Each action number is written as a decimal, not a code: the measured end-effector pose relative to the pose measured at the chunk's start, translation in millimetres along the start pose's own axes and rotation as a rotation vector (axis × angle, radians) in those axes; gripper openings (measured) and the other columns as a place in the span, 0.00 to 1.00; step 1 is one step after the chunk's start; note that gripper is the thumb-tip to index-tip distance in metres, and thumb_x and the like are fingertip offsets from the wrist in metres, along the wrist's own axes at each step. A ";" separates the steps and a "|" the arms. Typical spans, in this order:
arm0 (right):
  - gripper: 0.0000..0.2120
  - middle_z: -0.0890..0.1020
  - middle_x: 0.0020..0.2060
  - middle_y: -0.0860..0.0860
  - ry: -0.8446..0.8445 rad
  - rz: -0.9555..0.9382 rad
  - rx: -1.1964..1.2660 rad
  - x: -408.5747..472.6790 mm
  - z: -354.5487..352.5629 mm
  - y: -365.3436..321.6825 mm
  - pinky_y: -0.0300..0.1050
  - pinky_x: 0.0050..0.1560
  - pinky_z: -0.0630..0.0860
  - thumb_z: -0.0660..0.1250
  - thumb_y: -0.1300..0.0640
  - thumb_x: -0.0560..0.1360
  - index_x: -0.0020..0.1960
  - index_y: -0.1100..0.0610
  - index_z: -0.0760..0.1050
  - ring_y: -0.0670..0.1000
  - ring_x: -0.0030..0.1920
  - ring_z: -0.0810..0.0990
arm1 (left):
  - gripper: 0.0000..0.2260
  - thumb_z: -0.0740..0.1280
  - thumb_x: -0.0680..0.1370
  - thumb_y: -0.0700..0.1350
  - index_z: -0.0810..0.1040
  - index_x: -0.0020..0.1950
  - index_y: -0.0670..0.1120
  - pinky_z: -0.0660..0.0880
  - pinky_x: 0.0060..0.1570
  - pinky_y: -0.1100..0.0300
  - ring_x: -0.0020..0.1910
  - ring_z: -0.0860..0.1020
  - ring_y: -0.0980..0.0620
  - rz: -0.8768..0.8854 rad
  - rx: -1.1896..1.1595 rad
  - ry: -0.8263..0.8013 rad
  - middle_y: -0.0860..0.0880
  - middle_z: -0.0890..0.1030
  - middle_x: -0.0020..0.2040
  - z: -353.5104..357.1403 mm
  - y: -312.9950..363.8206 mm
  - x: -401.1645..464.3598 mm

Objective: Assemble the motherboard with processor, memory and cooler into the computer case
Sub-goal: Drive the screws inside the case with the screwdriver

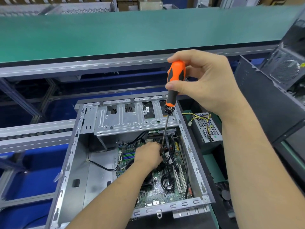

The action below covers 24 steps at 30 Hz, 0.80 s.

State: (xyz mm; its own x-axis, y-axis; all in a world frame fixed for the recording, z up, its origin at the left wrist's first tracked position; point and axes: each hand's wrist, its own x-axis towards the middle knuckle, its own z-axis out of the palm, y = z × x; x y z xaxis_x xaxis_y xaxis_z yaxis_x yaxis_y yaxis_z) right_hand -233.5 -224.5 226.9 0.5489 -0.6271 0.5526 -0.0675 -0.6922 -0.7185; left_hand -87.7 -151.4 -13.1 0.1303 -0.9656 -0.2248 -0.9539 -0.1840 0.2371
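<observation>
1. Grey sheet-metal computer case (79, 162) lay on its side, open face up, its long axis running away from the person toward the green conveyor belt (132, 32).
2. Inside, on the case floor, sat the green motherboard (165, 192), hemmed by the right case wall and the near perforated rim; a bare stretch of metal floor lay open to its left.
3. A silver drive-bay bracket (132, 118) spanned the far end of the case and overhung the board's far edge, leaving only a narrow gap beneath it.
4. The right hand (203, 81) gripped the orange-and-black-handled screwdriver (175, 80), thumb and fingers curled round the handle well above the case.
5. The screwdriver stood nearly upright, tilted slightly, handle up and shaft pointing down past the bracket's right end to the board.
6. The left hand (148, 154) reached down into the case, fingers curled at the shaft's tip; whether they pinched the tip or a screw could not be told.
7. Black cables (168, 180) looped over the board just right of that hand.
8. A perforated grey power supply with coloured wires (206, 126) sat outside, beside the right wall.
</observation>
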 end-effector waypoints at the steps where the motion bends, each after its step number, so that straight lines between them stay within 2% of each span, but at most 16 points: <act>1: 0.20 0.81 0.48 0.50 -0.001 -0.003 -0.006 0.2 -0.6 0.1 0.52 0.47 0.84 0.80 0.60 0.69 0.58 0.50 0.79 0.60 0.48 0.84 | 0.07 0.70 0.76 0.49 0.75 0.44 0.48 0.71 0.41 0.54 0.45 0.79 0.44 0.001 0.000 0.002 0.48 0.79 0.48 0.2 0.0 0.3; 7: 0.20 0.82 0.48 0.52 0.004 0.002 0.012 -1.1 -0.1 0.9 0.54 0.46 0.84 0.80 0.60 0.68 0.57 0.49 0.79 0.61 0.47 0.84 | 0.06 0.70 0.76 0.48 0.79 0.49 0.48 0.78 0.45 0.52 0.46 0.80 0.43 -0.006 0.004 -0.008 0.48 0.81 0.48 -0.1 -0.3 1.4; 13: 0.20 0.82 0.49 0.52 0.008 -0.011 -0.002 -0.7 -1.2 -1.0 0.52 0.48 0.84 0.79 0.59 0.69 0.58 0.50 0.79 0.59 0.48 0.84 | 0.05 0.69 0.76 0.49 0.79 0.49 0.49 0.79 0.47 0.51 0.46 0.81 0.44 -0.017 -0.022 -0.008 0.49 0.81 0.49 0.6 -0.8 2.5; 19: 0.20 0.82 0.49 0.52 0.008 -0.006 -0.003 -1.2 -1.8 -3.9 0.52 0.48 0.84 0.79 0.60 0.69 0.58 0.51 0.79 0.59 0.49 0.84 | 0.05 0.70 0.76 0.50 0.77 0.45 0.50 0.74 0.41 0.55 0.44 0.81 0.44 -0.014 -0.018 0.003 0.49 0.81 0.46 0.2 0.4 1.7; 24: 0.20 0.82 0.48 0.50 -0.009 0.014 0.027 -3.3 0.8 -8.5 0.54 0.47 0.84 0.80 0.60 0.68 0.58 0.51 0.79 0.60 0.47 0.84 | 0.07 0.70 0.76 0.47 0.73 0.44 0.48 0.75 0.40 0.54 0.42 0.80 0.44 0.014 0.044 0.013 0.48 0.80 0.44 -0.5 2.0 0.2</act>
State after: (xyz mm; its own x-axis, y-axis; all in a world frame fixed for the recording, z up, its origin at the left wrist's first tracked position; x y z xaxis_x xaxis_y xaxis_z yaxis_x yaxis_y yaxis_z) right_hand -234.2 -216.3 230.8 0.5556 -0.6335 0.5385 -0.0533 -0.6735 -0.7373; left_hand -89.4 -152.1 -12.1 0.1205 -0.9703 -0.2098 -0.9666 -0.1629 0.1980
